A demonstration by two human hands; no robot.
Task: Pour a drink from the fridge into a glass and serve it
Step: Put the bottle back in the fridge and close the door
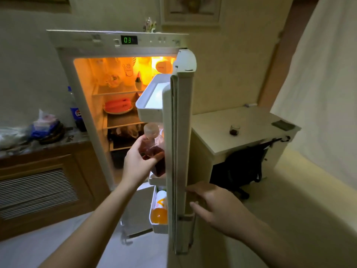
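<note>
At the open fridge door [179, 151], we are steadying its edge with our right hand [218, 206], fingers spread, while our left hand [139, 161] is clamped around the bottle [154, 151] of dark drink, just above the door shelf [157, 179]. We should be lifting it straight up, clear of the shelf lip; the bottle's far side is hiding behind the door, and whether it is resting on the shelf is hard to tell. The glass [234, 130] is waiting well beyond the grip on the table [251, 136].

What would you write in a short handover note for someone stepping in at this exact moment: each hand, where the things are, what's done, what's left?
Left hand: gripping the bottle of dark red drink at the door shelf.
Right hand: open, on the fridge door edge.
Glass: on the side table, some dark drink already in it.
Done: fridge open, some drink in the glass.
Left: not clear whether the bottle is coming out or going back; shut the door, serve the glass.
</note>
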